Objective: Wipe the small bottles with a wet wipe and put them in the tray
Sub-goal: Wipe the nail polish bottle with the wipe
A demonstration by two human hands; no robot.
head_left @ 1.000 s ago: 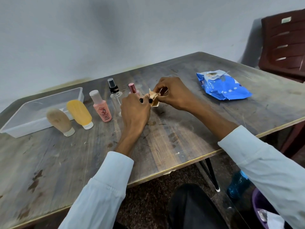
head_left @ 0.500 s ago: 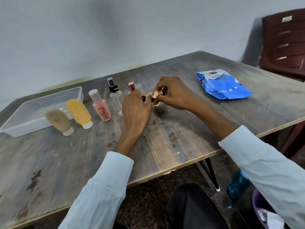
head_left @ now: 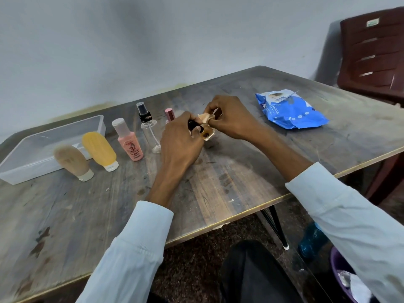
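We sit at a worn, scratched wooden table [head_left: 229,178] with a pale edge strip and thin black legs [head_left: 276,228]. Behind it a plain grey-white wall [head_left: 153,40] shows yellowish staining along the tabletop line. A dark brown plastic chair [head_left: 371,55] stands at our right, over dark speckled flooring [head_left: 196,259].

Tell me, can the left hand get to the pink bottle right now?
Probably not right away. The left hand is busy gripping a small dark-capped bottle. The pink bottle stands close on its left, with only the clear spray bottle between, so it could likely get there once freed.
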